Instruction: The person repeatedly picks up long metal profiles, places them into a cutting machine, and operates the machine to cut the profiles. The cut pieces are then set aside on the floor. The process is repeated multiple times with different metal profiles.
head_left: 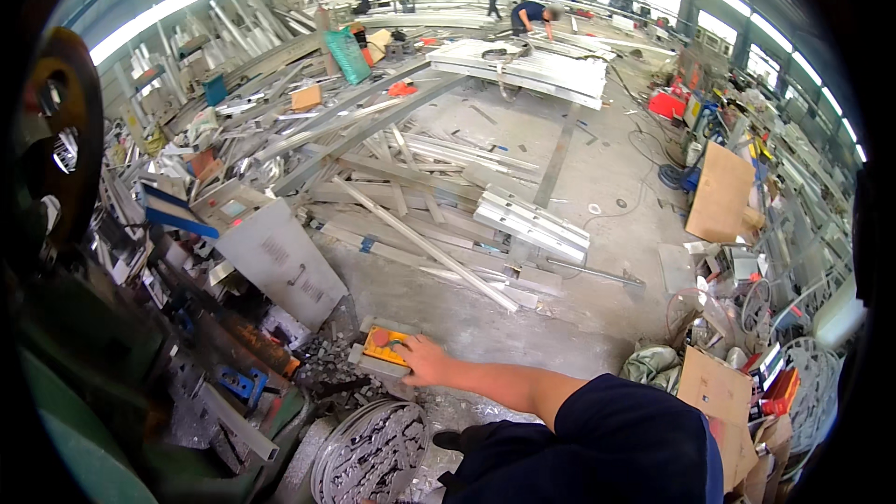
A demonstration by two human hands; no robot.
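My right hand (427, 361) reaches across to the left, and its fingers rest on the right side of a yellow control box (374, 351) with a red round button (381, 338). The fingers look extended over the box rather than wrapped round it. The box sits on a grey metal support (385, 367). Left of it stands a pale grey cabinet (285, 257) with a handle. My left hand does not show.
Green machinery (84, 411) with a rusty part fills the lower left. Metal offcuts surround the support, near a coiled bundle (369, 457). Long aluminium profiles (425, 243) lie ahead on the floor. Cardboard (714, 397) and tools crowd the right. Other people (530, 15) work far back.
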